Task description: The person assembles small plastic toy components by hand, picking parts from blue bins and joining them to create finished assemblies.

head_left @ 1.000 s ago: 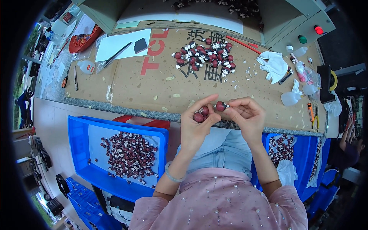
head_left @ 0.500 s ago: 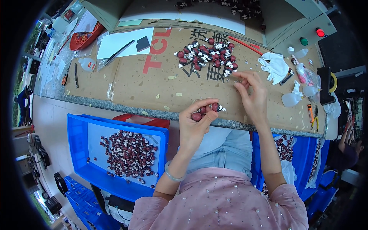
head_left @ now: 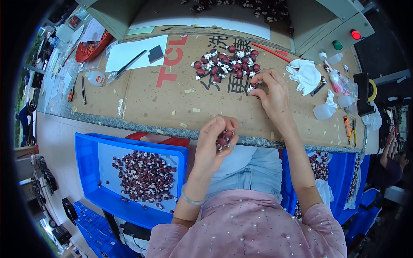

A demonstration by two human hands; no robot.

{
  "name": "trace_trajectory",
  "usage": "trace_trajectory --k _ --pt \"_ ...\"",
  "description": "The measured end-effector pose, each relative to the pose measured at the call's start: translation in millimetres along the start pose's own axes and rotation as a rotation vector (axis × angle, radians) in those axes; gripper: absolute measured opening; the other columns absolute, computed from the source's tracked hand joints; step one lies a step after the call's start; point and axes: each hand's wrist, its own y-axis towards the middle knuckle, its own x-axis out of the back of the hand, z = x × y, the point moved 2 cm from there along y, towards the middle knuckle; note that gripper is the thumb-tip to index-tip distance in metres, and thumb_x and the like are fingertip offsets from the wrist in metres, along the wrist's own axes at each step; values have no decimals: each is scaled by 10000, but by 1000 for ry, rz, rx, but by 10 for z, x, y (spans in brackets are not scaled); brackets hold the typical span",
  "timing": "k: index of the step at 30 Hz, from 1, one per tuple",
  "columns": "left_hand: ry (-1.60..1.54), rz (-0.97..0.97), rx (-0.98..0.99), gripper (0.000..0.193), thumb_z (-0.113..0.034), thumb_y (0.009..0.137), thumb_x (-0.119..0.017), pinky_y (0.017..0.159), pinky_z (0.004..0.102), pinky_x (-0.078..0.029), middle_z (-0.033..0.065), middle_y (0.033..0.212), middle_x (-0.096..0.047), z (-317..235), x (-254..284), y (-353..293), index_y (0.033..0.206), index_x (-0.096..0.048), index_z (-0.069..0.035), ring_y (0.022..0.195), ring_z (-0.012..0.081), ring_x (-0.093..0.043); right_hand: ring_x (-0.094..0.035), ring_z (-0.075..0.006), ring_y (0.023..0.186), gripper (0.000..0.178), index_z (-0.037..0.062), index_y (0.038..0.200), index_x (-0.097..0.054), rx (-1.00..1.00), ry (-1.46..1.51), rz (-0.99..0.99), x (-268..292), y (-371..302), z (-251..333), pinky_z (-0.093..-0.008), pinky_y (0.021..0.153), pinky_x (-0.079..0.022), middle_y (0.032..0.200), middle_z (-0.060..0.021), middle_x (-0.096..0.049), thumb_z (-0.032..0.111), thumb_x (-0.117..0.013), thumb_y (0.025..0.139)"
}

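Observation:
A pile of small, round dark red pieces with white and black parts [head_left: 226, 64] lies on the cardboard-covered bench. My right hand [head_left: 276, 101] reaches to the pile's near right edge. Its thumb and fingertips close on one piece [head_left: 252, 87], partly hidden by the fingers. Nearer the bench's front edge, my left hand [head_left: 209, 144] is closed around several dark red pieces [head_left: 225, 137]. They rest between its palm and curled fingers, and the fingers cover some of them. What exactly these pieces are is too small to make out.
A blue bin [head_left: 133, 210] with many such pieces stands below the bench at left. A white glove [head_left: 303, 76], a clear bottle [head_left: 323, 112], and an orange cutter [head_left: 346, 126] lie at right. White paper [head_left: 124, 53] and a red basket [head_left: 88, 51] lie at far left.
My right hand has moved slightly left onto a piece at the pile's edge. My left hand has turned, its fingers curling over the pieces in it. The whole view has shifted slightly.

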Motion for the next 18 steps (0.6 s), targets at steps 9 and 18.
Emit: trace_trajectory --k 9,18 --pt "198 -71 -81 80 -45 886 -618 382 164 -251 47 872 -574 37 -26 0 953 -622 -1 577 52 -460 -583 -212 908 326 -8 937 -595 -4 265 69 113 -158 7 -333 783 -485 974 -85 -606 -24 -755 653" --pt "576 -200 -158 303 -24 798 -707 437 157 -306 -11 769 -585 17 -150 12 1095 -650 -21 589 12 -467 -623 -202 993 449 -23 1149 -511 -156 871 194 202 -428 298 -309 867 -518 1035 -110 -593 -139 -651 739"
